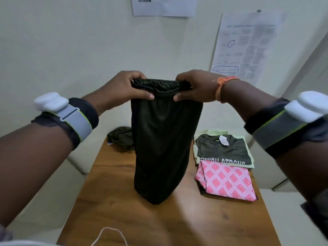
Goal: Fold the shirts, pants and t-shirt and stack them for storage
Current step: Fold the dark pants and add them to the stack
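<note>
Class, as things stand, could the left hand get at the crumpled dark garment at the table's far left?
Probably not yet: the left hand grips the held pants, which hang partly before the crumpled dark garment.

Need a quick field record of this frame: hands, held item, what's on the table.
left hand: grips the waistband's left end
right hand: grips the waistband's right end
held item: dark pants, hanging down above the wooden table
folded stack: dark t-shirt on a light green garment, far right of the table
in front of the stack: pink patterned garment, folded
unfolded: dark bundle, far left of the table
</note>
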A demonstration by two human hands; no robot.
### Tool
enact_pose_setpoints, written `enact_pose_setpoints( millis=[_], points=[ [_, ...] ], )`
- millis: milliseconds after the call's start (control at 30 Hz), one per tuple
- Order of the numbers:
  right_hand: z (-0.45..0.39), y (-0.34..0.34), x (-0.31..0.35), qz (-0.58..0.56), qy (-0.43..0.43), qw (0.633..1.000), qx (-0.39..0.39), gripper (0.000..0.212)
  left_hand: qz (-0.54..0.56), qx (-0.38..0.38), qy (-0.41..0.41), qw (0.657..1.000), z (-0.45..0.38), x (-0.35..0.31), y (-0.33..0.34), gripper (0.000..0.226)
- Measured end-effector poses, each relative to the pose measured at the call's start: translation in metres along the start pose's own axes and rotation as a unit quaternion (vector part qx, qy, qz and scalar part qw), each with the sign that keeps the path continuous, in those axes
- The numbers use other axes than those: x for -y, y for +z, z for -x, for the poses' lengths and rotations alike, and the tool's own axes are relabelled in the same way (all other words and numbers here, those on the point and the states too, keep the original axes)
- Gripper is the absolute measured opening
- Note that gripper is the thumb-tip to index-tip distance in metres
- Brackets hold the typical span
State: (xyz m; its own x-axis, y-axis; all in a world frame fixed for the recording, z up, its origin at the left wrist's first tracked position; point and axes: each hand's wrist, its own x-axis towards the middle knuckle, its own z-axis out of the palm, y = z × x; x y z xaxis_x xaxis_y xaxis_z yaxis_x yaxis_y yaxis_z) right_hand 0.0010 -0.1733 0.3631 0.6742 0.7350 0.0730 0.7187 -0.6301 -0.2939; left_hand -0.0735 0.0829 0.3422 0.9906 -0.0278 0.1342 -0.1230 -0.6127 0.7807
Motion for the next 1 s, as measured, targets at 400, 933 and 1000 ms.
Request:
enact_pose_setpoints(
  millis=[400,933,1000],
  points=[
    [0.012,0.039,0.014,0.120,-0.021,0.964,-0.238,0.030,-0.058,-0.138,0.085,0.985,0.026,0.019,0.016,0.036],
    [0.268,0.498,0.123,0.089,0.187,0.970,0.128,0.054,-0.193,0.236,0.050,0.951,0.361,0.306,0.266,0.042],
    [0.283,0.511,0.133,0.105,0.182,0.972,0.102,0.038,-0.220,0.222,0.099,0.945,0.384,0.328,0.278,0.050]
  ],
)
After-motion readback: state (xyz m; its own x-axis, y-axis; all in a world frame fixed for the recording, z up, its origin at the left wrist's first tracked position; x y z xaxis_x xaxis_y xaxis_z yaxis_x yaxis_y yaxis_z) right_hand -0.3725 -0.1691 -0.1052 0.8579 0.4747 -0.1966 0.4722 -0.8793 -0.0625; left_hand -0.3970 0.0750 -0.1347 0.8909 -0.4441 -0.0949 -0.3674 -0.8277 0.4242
